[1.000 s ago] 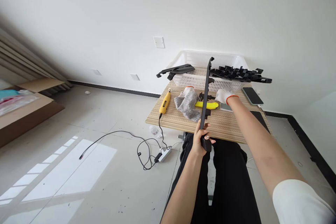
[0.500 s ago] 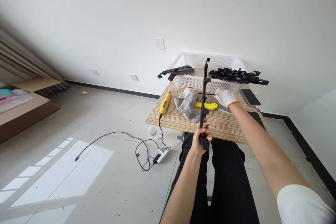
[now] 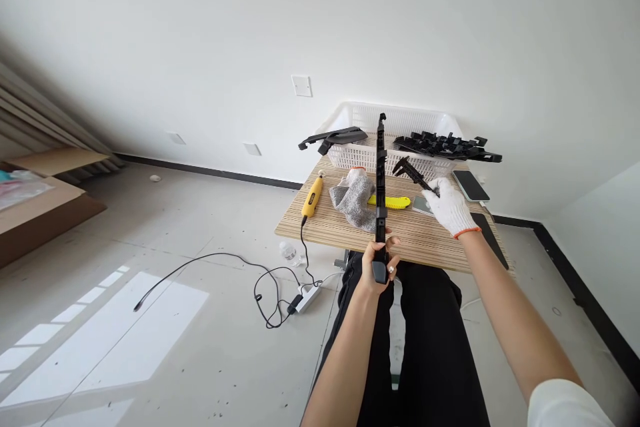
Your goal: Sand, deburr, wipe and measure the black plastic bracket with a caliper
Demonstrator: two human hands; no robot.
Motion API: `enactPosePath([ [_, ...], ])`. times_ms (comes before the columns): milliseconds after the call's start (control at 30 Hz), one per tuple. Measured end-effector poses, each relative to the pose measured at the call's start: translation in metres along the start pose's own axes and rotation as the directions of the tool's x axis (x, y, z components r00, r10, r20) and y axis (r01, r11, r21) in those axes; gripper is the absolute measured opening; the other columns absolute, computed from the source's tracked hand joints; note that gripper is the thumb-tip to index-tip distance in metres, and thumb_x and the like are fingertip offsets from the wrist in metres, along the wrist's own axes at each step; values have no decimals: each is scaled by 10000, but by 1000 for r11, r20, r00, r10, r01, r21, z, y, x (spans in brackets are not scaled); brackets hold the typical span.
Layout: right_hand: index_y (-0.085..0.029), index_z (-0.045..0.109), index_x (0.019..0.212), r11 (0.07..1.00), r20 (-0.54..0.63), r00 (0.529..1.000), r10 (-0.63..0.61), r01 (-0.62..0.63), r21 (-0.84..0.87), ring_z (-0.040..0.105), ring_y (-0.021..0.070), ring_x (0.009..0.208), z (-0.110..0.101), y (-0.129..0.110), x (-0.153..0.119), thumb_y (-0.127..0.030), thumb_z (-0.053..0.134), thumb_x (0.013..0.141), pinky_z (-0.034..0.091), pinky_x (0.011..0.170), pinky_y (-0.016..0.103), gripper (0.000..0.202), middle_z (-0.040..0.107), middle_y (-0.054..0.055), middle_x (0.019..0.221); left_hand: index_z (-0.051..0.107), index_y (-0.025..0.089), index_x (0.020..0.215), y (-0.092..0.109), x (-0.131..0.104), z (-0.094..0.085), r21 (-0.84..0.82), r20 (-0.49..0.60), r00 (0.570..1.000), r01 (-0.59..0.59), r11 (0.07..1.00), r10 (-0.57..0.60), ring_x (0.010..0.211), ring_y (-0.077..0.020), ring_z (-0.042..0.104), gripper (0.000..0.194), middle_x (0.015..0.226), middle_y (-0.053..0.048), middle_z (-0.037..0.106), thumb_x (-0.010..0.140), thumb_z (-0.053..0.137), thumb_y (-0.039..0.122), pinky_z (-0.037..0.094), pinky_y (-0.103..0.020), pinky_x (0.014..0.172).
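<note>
My bare left hand (image 3: 374, 268) grips the lower end of a long black plastic trim strip (image 3: 381, 180), which stands nearly upright before the table's front edge. In a white knitted glove, my right hand (image 3: 449, 207) is closed on a black caliper (image 3: 414, 172). The caliper's jaws point up and to the left, above the tabletop. Behind the strip lie a grey cloth (image 3: 354, 203) and a yellow utility knife (image 3: 395, 202). A small grey flat piece (image 3: 423, 205) lies by the gloved hand, partly covered by it.
A white plastic basket (image 3: 345, 157) at the back of the wooden table (image 3: 320, 232) carries several black trim parts (image 3: 445, 145). A yellow rotary tool (image 3: 313, 197) lies at the left, its cord running to a power strip (image 3: 307, 298). A phone (image 3: 471, 185) lies at the right.
My right hand has lifted the caliper off the tabletop and drawn it back toward me and to the right. The trim strip has turned slightly in my left hand.
</note>
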State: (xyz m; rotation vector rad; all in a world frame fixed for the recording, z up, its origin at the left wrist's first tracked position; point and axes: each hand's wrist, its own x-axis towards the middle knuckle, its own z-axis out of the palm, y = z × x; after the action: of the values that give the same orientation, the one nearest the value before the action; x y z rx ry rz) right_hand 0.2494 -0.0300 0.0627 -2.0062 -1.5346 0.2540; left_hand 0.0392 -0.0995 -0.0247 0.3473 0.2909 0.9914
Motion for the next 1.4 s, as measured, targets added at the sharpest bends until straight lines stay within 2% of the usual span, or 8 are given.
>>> enactPosePath([
  [100, -245, 562, 1227, 944, 41, 999, -7, -7, 329, 621, 167, 640, -1, -16, -15, -397, 577, 880, 475, 614, 314, 379, 681, 23, 853, 504, 220, 1073, -2, 0, 1, 28, -12, 1000, -23, 999, 24, 357, -34, 390, 346, 856, 39, 622, 747, 602, 283, 290, -165, 246],
  [233, -328, 297, 1536, 746, 193, 979, -61, -83, 660, 539, 122, 520, -1, -41, -29, -344, 576, 853, 428, 478, 262, 738, 623, -28, 772, 494, 230, 1085, -4, 0, 1, 60, -29, 999, -24, 998, 26, 367, -40, 393, 370, 845, 42, 617, 738, 609, 283, 306, -172, 252],
  [400, -313, 268, 1571, 676, 254, 966, -38, -163, 719, 472, 119, 429, 2, -52, -32, -333, 550, 846, 413, 417, 256, 778, 530, -72, 578, 498, 228, 1100, -3, -1, 1, 77, -38, 999, -27, 997, 30, 364, -40, 374, 398, 835, 40, 613, 722, 612, 281, 302, -183, 260],
  [567, -258, 113, 1608, 730, 204, 976, -78, -83, 678, 552, 135, 470, 2, -49, -33, -379, 621, 826, 496, 467, 299, 940, 644, -37, 705, 498, 237, 1094, -3, -2, 1, 93, -43, 999, -23, 995, 27, 367, -36, 360, 403, 832, 46, 610, 712, 615, 293, 291, -183, 264],
  [867, -248, 316, 1399, 630, 132, 990, -53, -70, 773, 474, 101, 381, 14, -48, -34, -431, 605, 845, 431, 391, 258, 651, 622, -87, 690, 479, 244, 1100, -4, -1, -1, 98, -36, 999, -26, 995, 29, 360, -38, 368, 402, 832, 55, 608, 719, 601, 286, 300, -187, 278],
  [1033, -260, 242, 1475, 603, 145, 986, -79, -69, 794, 475, 101, 378, 19, -52, -36, -446, 631, 834, 416, 382, 252, 773, 626, -92, 694, 486, 243, 1124, -5, -1, 0, 97, -28, 999, -18, 995, 20, 372, -39, 373, 417, 844, 48, 617, 725, 595, 290, 330, -189, 291],
  [1167, -280, 280, 1445, 540, 154, 984, -88, -83, 837, 450, 97, 373, 23, -55, -36, -449, 620, 841, 379, 369, 233, 714, 602, -104, 659, 500, 246, 1211, -5, -1, 2, 98, -15, 1000, -20, 995, 22, 387, -51, 385, 491, 874, 30, 638, 733, 595, 304, 354, -197, 300],
  [1400, -302, 388, 1122, 431, 102, 994, 40, -110, 896, 390, 74, 360, 28, -62, -31, -440, 631, 817, 310, 355, 189, 414, 551, -127, 603, 560, 192, 1279, -8, 0, 2, 112, -34, 999, 9, 994, -5, 587, -119, 585, 546, 1000, -47, 679, 742, 603, 279, 510, -244, 446],
])
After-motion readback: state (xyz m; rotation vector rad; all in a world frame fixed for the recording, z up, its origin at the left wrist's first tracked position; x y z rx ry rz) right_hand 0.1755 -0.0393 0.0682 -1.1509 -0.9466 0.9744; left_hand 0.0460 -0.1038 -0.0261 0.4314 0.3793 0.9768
